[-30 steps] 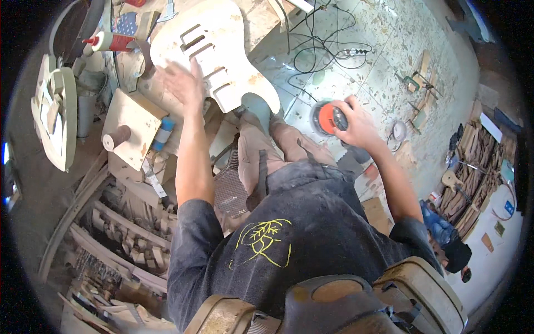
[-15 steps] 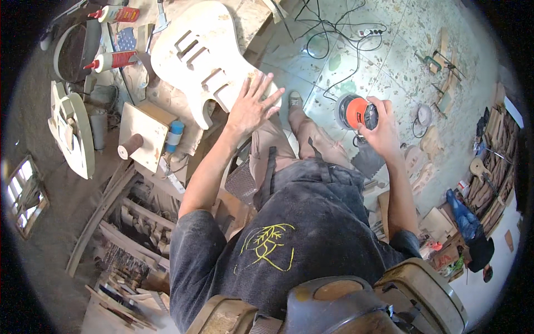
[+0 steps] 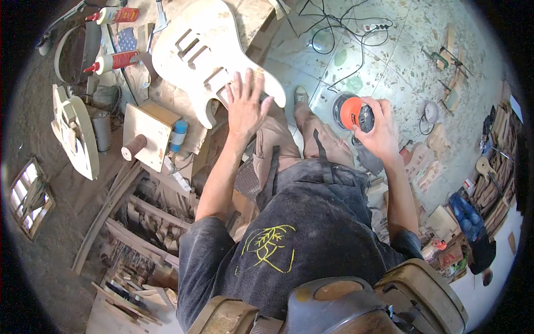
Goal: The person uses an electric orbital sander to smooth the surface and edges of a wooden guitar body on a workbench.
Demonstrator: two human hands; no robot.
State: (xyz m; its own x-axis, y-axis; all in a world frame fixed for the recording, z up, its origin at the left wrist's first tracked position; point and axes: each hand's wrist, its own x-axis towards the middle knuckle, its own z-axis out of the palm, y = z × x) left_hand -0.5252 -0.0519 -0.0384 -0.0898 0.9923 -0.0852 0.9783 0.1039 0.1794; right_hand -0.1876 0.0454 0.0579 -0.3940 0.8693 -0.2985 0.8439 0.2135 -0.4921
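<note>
A pale wooden electric guitar body (image 3: pixel 225 47) with routed slots and a curved horn lies at the edge of the workbench. My left hand (image 3: pixel 246 111) rests flat on its near edge, fingers extended and slightly apart. Held off to the right, above the floor, is an orange and black orbital sander (image 3: pixel 349 111) with a round pad. My right hand (image 3: pixel 379 131) is wrapped round its dark body, and the pad faces left, away from the wood.
Two glue bottles (image 3: pixel 118 60) lie on the workbench (image 3: pixel 255 15) at the left. A second guitar body (image 3: pixel 75 133) hangs beyond a wooden block with a dowel (image 3: pixel 133 147). Black cables run to a power strip (image 3: pixel 376 28) on the floor. Far right, another person (image 3: pixel 478 245) stands near stacked wood.
My left hand has slid a little left along the guitar body's edge, its fingers closer together. My right hand keeps hold of the sander, nearly in place.
</note>
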